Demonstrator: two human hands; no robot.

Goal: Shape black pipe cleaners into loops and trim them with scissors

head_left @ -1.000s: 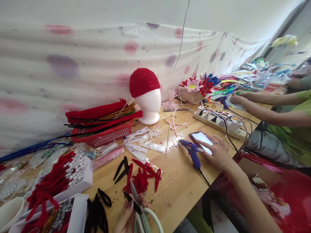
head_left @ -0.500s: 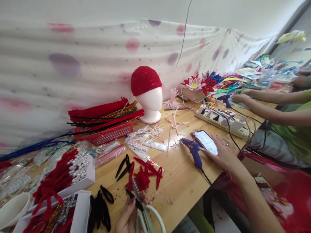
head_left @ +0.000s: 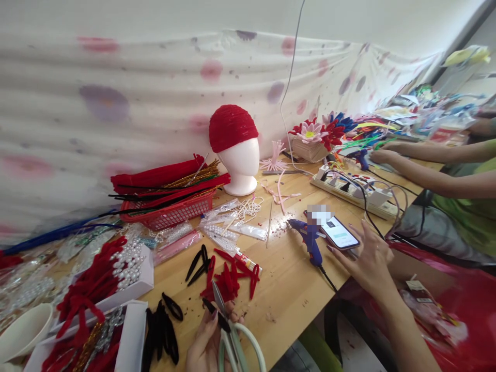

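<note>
Head camera view of a craft bench: the person's left hand (head_left: 207,343) grips pale green scissors (head_left: 232,341) at the near table edge, blades pointing away toward a pile of red pipe-cleaner loops (head_left: 228,276), with a short black piece (head_left: 217,315) pinched against the blades. The right hand (head_left: 366,258), fingers spread and loosely open, holds nothing; its fingertips touch the near end of a lit phone (head_left: 338,232) lying flat, long axis running away and to the left. A blue glue gun (head_left: 310,243) rests just left of the phone. A co-worker's forearms (head_left: 434,175) reach over a power strip (head_left: 352,191) farther right.
</note>
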